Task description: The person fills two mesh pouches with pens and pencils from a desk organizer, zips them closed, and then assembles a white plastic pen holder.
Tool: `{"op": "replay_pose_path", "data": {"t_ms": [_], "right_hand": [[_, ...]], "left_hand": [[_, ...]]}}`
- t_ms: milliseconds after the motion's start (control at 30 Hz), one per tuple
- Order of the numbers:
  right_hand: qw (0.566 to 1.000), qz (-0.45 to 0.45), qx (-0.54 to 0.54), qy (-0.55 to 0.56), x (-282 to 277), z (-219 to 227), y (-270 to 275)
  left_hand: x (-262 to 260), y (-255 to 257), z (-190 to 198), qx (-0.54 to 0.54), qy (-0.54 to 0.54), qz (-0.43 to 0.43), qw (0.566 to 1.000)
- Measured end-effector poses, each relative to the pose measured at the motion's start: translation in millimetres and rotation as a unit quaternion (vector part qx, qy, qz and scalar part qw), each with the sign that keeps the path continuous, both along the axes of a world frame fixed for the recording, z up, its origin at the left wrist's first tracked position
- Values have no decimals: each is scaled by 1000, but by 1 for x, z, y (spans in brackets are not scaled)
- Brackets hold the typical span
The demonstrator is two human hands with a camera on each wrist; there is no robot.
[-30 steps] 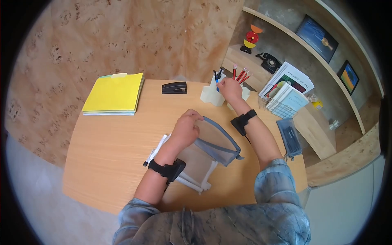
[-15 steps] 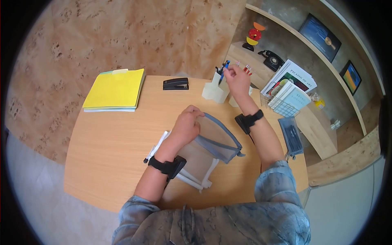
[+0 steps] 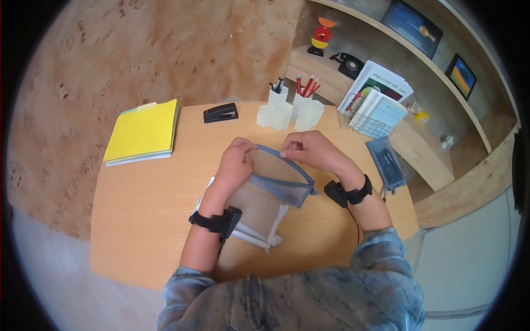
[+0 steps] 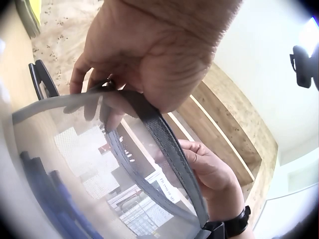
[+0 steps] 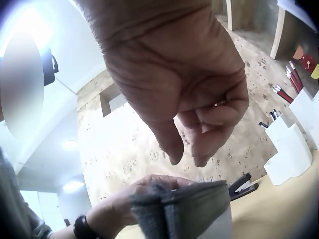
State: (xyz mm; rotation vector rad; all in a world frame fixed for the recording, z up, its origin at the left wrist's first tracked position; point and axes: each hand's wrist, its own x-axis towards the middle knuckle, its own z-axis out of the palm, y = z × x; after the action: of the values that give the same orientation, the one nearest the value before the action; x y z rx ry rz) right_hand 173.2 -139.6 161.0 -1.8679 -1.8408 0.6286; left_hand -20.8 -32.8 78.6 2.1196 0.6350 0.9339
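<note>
My left hand [image 3: 234,165] grips the upper edge of a grey-trimmed mesh pouch [image 3: 284,193], held up with its mouth spread. Several blue pen-like items [image 4: 75,211] show through the mesh in the left wrist view. At the pouch's far rim is my right hand [image 3: 320,153], thumb and fingers bent. The right wrist view shows this hand [image 5: 174,74] above the pouch [image 5: 199,206], its thumb and fingertips apart and no object visible between them. Beneath the pouch lies a white-edged item [image 3: 251,239], partly covered.
Pale holders with dark pens [image 3: 274,116] and red pencils [image 3: 309,113] stand at the back. Left of them are a black stapler [image 3: 221,113] and yellow folders [image 3: 142,132]. On the right are a wire rack [image 3: 371,127] with books and a blue-grey pouch [image 3: 386,163].
My right hand has come from the pen holder down to the pouch's rim. The blue pen it lifted out no longer shows in its fingers. My left hand still holds the pouch.
</note>
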Motion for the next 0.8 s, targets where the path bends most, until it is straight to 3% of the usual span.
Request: {"op": "replay_pose_path", "data": {"t_ms": [133, 233, 333, 433, 533, 633, 733, 800], "right_hand": [[991, 7, 129, -21, -2, -20, -28], [992, 79, 92, -27, -4, -31, -46], [999, 18, -49, 4, -11, -21, -52], [991, -22, 90, -99, -1, -50, -46], [987, -14, 93, -127, 8, -48, -44], [979, -51, 147, -128, 11, -44, -50], [981, -63, 144, -111, 10, -38, -52], [979, -76, 157, -109, 9, -35, -51]], "left_hand": [[0, 1, -1, -2, -11, -4, 1000], [0, 3, -1, 0, -5, -12, 1000], [0, 2, 4, 0, 30, 2, 1000], [-3, 1, 10, -12, 31, 16, 999], [-8, 4, 13, -30, -4, 3, 1000], [-15, 3, 20, -40, 38, 0, 998], [-16, 5, 19, 65, 66, -13, 996], [-16, 10, 14, -12, 49, 15, 999]]}}
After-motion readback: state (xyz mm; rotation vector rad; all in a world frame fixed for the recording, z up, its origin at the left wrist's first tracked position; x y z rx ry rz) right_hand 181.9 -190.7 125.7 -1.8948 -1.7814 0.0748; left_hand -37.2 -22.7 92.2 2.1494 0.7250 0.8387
